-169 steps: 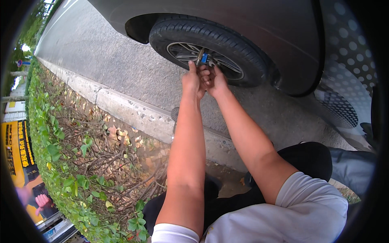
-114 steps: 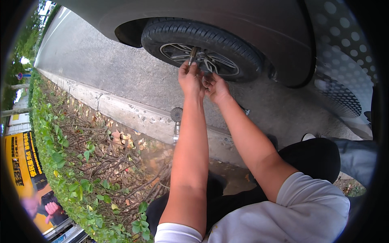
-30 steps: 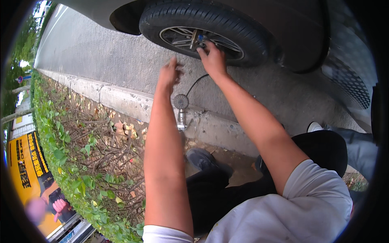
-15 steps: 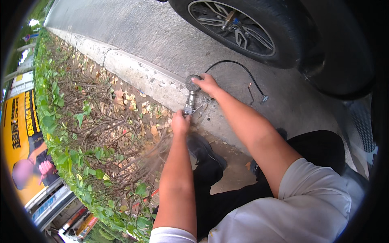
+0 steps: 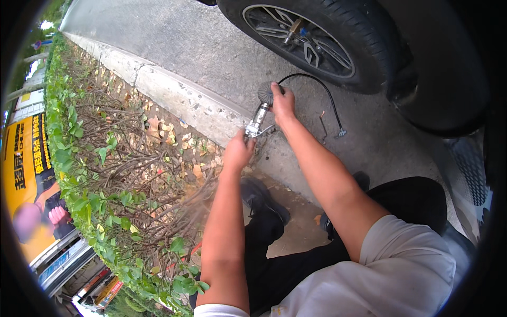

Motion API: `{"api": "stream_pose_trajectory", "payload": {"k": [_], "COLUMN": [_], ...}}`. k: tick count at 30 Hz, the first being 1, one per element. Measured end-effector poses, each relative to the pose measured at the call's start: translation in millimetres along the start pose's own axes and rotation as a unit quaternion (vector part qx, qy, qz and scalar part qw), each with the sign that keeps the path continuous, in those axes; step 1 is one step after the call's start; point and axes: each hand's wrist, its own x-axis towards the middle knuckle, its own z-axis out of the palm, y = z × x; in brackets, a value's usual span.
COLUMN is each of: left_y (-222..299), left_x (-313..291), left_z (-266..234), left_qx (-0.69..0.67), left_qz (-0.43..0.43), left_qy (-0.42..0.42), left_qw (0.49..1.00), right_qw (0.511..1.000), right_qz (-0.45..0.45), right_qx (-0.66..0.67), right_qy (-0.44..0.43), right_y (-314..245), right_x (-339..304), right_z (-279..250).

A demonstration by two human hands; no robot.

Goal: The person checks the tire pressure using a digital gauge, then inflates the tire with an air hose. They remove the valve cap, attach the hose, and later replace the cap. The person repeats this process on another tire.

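Observation:
Between my hands is a tire inflator gauge point(image 5: 259, 117) with a silver metal body, a small lever and a round dark ridged head. My right hand point(image 5: 284, 103) is closed around the round head. At the lower end of the metal body, my left hand point(image 5: 238, 150) grips it, its fingertips partly hidden. From the head a black hose point(image 5: 327, 95) curves over the pavement to a metal end piece point(image 5: 342, 132). The gauge is held tilted over the curb's edge.
A car wheel point(image 5: 300, 39) with a metal fitting at its hub stands at the upper right. The concrete curb point(image 5: 174, 103) runs diagonally beside leaf litter and a hedge point(image 5: 84, 195). A bent thin stick point(image 5: 322, 127) lies near the hose. My shoe point(image 5: 261, 198) is below my hands.
Both hands have moved slightly up and to the right with the inflator gauge, which now leans more. My right hand has turned on the round head.

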Motion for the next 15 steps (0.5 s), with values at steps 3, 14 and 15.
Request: {"api": "stream_pose_trajectory", "payload": {"k": [3,14,15], "left_y": [-1.7,27.4,30.8], "left_x": [6.3,8.4,8.6], "left_z": [5.4,-3.6,-4.5], "left_qx": [-0.116,-0.002,0.013], "left_qz": [-0.041,-0.028,-0.031], "left_qy": [-0.054,-0.030,-0.028], "left_qw": [0.991,0.999,0.999], "right_qw": [0.999,0.986,0.983], "right_qz": [-0.007,-0.074,-0.077], "right_qx": [0.013,0.032,0.047], "right_qy": [0.037,0.144,0.160], "right_y": [0.3,0.8,-1.7], "right_x": [7.3,17.4,17.3], "right_z": [-4.6,-13.4,-15.3]}}
